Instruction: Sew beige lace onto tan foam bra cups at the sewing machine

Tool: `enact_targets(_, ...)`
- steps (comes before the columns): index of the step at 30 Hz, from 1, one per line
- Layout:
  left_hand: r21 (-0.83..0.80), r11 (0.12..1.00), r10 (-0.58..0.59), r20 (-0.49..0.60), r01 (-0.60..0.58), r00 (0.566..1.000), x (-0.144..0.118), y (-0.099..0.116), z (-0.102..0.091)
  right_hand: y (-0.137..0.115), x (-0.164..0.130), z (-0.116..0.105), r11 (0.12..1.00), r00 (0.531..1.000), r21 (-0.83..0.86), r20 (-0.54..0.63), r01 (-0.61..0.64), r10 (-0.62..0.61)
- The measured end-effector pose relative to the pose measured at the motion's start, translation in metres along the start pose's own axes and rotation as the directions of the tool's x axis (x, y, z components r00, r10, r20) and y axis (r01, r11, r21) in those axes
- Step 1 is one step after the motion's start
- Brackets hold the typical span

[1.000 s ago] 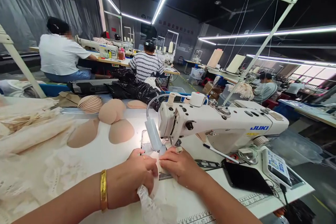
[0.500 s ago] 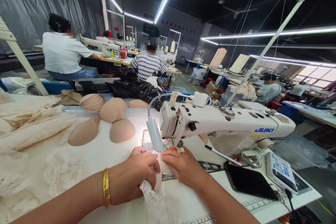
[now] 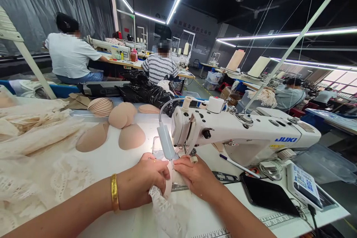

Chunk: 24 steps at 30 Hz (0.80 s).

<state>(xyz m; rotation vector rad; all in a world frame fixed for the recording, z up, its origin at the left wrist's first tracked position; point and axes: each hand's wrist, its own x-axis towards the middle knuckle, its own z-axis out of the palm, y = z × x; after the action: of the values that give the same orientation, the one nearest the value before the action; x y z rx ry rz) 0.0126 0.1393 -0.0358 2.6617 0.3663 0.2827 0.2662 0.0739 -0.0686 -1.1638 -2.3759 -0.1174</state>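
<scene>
My left hand [image 3: 141, 184] is closed round a pale pink bra cup [image 3: 169, 186], with white lace [image 3: 164, 208] hanging from beneath its fingers. The fingers of my right hand [image 3: 199, 178] are held together at the cup's right edge, close by the needle; its thumb is hidden. Both hands are at the head of a white sewing machine [image 3: 237, 126]. A grey work lamp [image 3: 165, 141] on a bendy neck blocks most of the needle area.
Tan foam cups [image 3: 132, 137] lie behind my left hand, and cream lace fabric [image 3: 41, 163] is heaped at the left. To the right are a black phone [image 3: 269, 195], a pen [image 3: 238, 165] and a white control box [image 3: 304, 184]. Co-workers [image 3: 74, 55] sit beyond the table.
The whole view has shifted slightly, so most things appear a little further right. Both hands keep nearly the same hold on the cup beside the needle.
</scene>
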Motion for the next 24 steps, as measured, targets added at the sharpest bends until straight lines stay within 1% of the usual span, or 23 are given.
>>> enact_targets(4, 0.007, 1.0, 0.005, -0.016, -0.005, 1.0, 0.003, -0.002, -0.01, 0.001, -0.001, 0.0, 1.0, 1.0, -0.017, 0.001, -0.009, 0.009)
enact_targets(7, 0.004, 1.0, 0.008, -0.055, -0.008, 0.998, 0.004, -0.006, -0.012, 0.0, -0.001, -0.001, 1.0, 1.0, -0.01, 0.0, -0.015, 0.015)
enact_targets(11, -0.009, 0.999, 0.047, -0.133, -0.049, 0.99, 0.004, -0.011, -0.005, -0.005, 0.001, -0.008, 1.0, 1.0, 0.025, -0.007, -0.014, 0.014)
enact_targets(14, 0.018, 0.994, 0.108, -0.218, -0.107, 0.97, 0.002, -0.013, 0.004, -0.011, 0.001, -0.014, 0.998, 1.0, 0.056, -0.015, 0.009, -0.008)
enact_targets(16, 0.043, 0.992, 0.124, -0.255, -0.117, 0.959, 0.001, -0.013, 0.008, -0.016, 0.001, -0.017, 0.997, 0.999, 0.072, -0.011, 0.035, -0.034)
enact_targets(19, 0.094, 0.992, 0.108, -0.25, -0.087, 0.962, 0.002, -0.013, 0.009, -0.022, 0.001, -0.021, 0.991, 0.996, 0.098, 0.02, 0.088, -0.09)
enact_targets(24, 0.201, 0.977, 0.125, -0.242, -0.076, 0.962, 0.008, -0.012, 0.001, -0.027, 0.003, -0.024, 0.974, 0.987, 0.172, 0.04, 0.147, -0.156)
